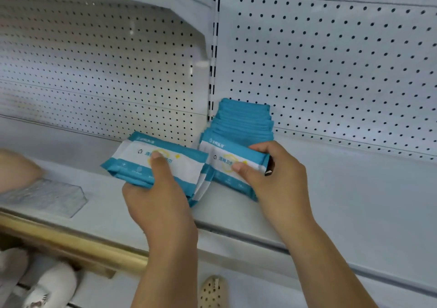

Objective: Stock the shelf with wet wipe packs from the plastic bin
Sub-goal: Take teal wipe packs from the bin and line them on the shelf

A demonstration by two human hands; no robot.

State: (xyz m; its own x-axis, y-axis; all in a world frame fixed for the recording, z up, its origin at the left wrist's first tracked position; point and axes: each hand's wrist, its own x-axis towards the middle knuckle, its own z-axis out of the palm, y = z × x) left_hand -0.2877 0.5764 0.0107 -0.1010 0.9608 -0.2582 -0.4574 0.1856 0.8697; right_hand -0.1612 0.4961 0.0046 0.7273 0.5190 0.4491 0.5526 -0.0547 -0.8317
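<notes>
Right hand (272, 168) holds pack (224, 152) against row (246, 118).

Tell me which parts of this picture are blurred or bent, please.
Head view: the holes in the left pegboard smear into streaks, and the shape at the left edge is too blurred to identify. In the same view, print on the wet wipe packs is soft, and the wide lens leaves the shelf lines slanted and slightly bowed.

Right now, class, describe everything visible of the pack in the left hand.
The wet wipe pack is a soft plastic pouch, white with teal bands, a yellow ring and printed text. It is tilted over the shelf, gripped by the left hand, thumb on its front; more packs appear bundled behind it.
</notes>
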